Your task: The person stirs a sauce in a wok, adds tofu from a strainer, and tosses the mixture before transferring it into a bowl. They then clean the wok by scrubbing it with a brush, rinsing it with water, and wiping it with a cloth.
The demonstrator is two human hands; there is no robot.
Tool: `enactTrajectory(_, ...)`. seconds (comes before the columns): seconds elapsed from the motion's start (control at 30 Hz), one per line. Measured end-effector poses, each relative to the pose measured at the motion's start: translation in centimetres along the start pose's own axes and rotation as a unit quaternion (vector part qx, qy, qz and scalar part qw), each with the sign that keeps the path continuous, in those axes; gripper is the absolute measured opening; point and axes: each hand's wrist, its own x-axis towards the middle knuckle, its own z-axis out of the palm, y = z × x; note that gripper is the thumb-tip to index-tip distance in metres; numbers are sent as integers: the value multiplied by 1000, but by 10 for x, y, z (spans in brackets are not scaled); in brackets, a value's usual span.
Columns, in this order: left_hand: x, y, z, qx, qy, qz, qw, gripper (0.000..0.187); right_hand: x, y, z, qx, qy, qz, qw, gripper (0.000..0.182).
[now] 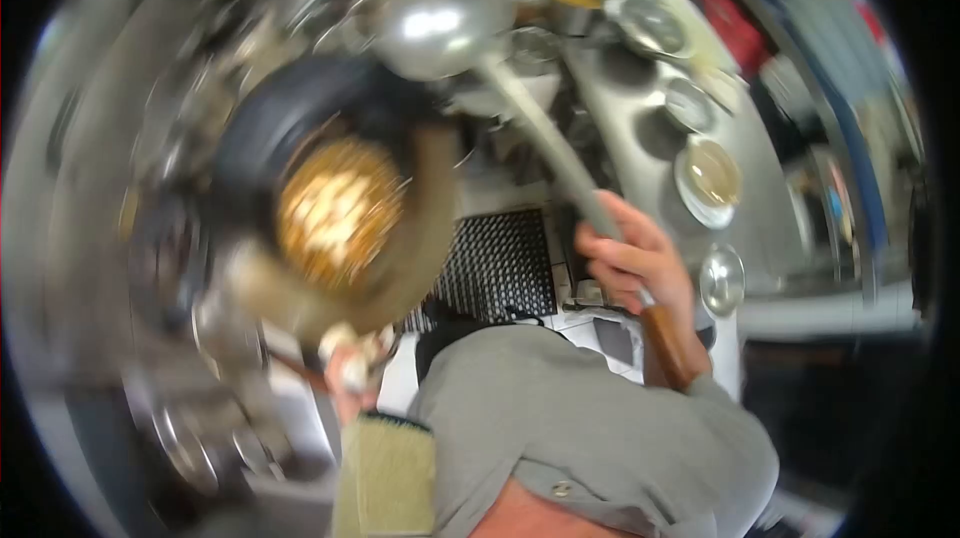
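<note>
A dark wok (265, 128) hangs tilted in front of me on the left, blurred by motion. Brown sauce with pale pieces of food (340, 208) lies in it; their kind is too smeared to tell. My left hand (352, 370) is closed at the wok's near edge, with something pale, perhaps a cloth, between hand and metal. In my right hand (642, 256) is the shaft of a large metal ladle (445, 23) with a wooden handle end. The ladle's bowl is raised beyond the wok's far right rim, apart from the food.
On the right, a steel counter (770, 198) carries several metal bowls and a pale bowl (713, 173) on a white plate. A small steel bowl (722, 280) stands at its near end. A black perforated mat (500, 263) covers part of the floor. Blurred steel kitchenware fills the left.
</note>
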Motion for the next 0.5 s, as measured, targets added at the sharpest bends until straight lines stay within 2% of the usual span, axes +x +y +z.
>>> enactTrajectory(0.07, -21, -37, 9, -18, -14, -18, 1000, 26, -16, -3, -7, -99, -3, 0, 995, 61)
enactTrajectory(0.23, -45, -121, 28, -23, -79, -42, 996, 31, -53, 5, -46, -261, 25, 81, 962, 62)
enactTrajectory(0.3, -53, -122, 24, -5, -74, -73, 995, 31, -44, 9, -28, -349, 30, 102, 931, 63)
enactTrajectory(0.43, -56, -159, 15, 49, -74, -98, 991, 33, -45, 19, -40, -502, -12, 142, 853, 68)
enactTrajectory(0.5, -51, -172, 8, 79, -67, -111, 988, 32, -48, 46, -58, -580, -66, 15, 812, 65)
